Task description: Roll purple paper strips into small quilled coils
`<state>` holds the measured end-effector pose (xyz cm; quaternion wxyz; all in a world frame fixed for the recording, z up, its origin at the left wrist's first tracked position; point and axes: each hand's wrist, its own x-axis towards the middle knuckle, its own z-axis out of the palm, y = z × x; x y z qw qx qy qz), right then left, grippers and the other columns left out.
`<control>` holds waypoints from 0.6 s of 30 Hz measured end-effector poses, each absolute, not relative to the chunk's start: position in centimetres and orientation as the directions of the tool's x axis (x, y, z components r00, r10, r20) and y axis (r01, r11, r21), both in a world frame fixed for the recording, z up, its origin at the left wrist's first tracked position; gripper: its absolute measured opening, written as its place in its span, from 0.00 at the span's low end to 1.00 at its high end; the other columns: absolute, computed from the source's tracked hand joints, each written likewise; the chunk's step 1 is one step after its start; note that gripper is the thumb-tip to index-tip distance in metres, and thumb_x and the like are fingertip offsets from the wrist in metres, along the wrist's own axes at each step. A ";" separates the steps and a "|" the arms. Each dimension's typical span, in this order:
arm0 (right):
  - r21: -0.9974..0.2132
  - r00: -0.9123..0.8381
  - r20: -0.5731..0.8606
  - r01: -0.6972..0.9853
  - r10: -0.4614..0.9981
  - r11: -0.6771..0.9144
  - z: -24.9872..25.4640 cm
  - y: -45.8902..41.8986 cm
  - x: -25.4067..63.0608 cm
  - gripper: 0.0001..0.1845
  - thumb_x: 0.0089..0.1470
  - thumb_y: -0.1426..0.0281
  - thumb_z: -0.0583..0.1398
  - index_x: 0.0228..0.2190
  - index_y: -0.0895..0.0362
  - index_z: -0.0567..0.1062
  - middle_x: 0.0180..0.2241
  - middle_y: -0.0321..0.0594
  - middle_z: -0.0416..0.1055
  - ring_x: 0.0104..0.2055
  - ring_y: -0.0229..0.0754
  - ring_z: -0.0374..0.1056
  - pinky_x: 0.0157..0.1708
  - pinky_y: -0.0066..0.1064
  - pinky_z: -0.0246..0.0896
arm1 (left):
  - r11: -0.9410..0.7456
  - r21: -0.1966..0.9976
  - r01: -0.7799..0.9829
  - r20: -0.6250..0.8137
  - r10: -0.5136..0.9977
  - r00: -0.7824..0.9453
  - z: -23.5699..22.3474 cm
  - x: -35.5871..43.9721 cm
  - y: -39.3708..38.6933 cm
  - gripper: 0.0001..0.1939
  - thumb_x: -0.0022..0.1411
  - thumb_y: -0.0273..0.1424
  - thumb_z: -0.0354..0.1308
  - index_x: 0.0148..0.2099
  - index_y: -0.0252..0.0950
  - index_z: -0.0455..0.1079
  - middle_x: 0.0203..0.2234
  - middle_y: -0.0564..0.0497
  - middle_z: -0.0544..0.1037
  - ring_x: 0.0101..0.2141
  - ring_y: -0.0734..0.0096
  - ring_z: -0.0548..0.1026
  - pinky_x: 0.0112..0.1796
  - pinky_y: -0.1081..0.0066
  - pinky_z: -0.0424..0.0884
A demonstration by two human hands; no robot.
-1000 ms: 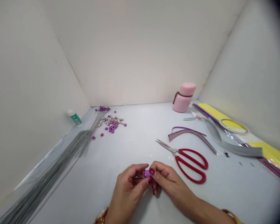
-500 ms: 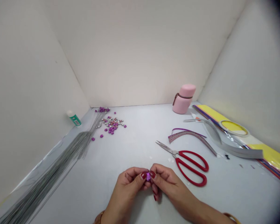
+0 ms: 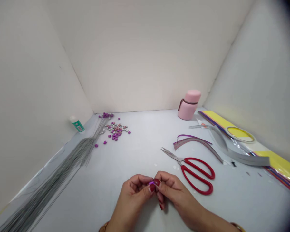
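Note:
A small purple paper star (image 3: 151, 183) sits between the fingertips of both hands, low in the middle of the view. My left hand (image 3: 137, 192) pinches it from the left with thumb and finger. From the other side, my right hand (image 3: 171, 189) closes on it, thumb over its edge. The thumbs cover most of the star, so its full shape is hidden. Right of the hands lie red-handled scissors (image 3: 198, 175), blades slightly apart. Beyond to the left is a pile of purple, silver and pinkish paper stars (image 3: 116, 130).
Grey wire stems (image 3: 60, 170) stretch along the left side, purple stars at their far end. A glue stick (image 3: 77, 124) leans near the left wall. A pink flask (image 3: 188, 105) stands at the back right. Paper strips (image 3: 195, 140), a tape roll (image 3: 240, 134) and yellow sheets (image 3: 280, 161) lie right.
My thumbs have shifted over the purple star, and less of it shows now. The left thumb has moved slightly right and down. The view has tilted a little.

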<state>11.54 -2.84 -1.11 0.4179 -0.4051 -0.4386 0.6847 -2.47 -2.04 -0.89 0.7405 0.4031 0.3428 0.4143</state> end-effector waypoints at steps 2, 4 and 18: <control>-0.949 -0.323 -0.177 -0.193 0.930 -0.248 -1.2 -2.8 11.6 0.14 0.53 0.62 0.55 0.22 0.59 0.64 0.15 0.29 0.58 0.17 0.30 0.54 0.20 0.23 0.50 | 0.326 0.892 -0.314 -0.182 0.894 0.411 -1.2 -2.6 -1.9 0.06 0.54 0.29 0.58 0.31 0.30 0.69 0.19 0.47 0.77 0.25 0.67 0.73 0.32 0.67 0.65; -0.983 -0.300 -0.131 -0.086 0.945 -0.163 -1.2 -2.8 11.8 0.14 0.54 0.63 0.53 0.22 0.59 0.64 0.16 0.29 0.58 0.18 0.31 0.55 0.21 0.24 0.50 | 0.316 0.910 -0.269 -0.201 0.903 0.380 -1.3 -2.8 -1.7 0.06 0.53 0.29 0.59 0.31 0.31 0.70 0.21 0.48 0.76 0.25 0.68 0.73 0.32 0.69 0.65; -0.918 -0.232 0.139 0.335 0.963 0.214 -0.8 -2.9 12.0 0.13 0.56 0.68 0.50 0.22 0.57 0.66 0.18 0.31 0.59 0.23 0.34 0.57 0.24 0.25 0.51 | 0.168 0.986 0.012 -0.165 0.945 0.284 -0.1 -3.1 -1.8 0.08 0.52 0.33 0.59 0.30 0.32 0.72 0.24 0.50 0.77 0.27 0.70 0.70 0.30 0.74 0.64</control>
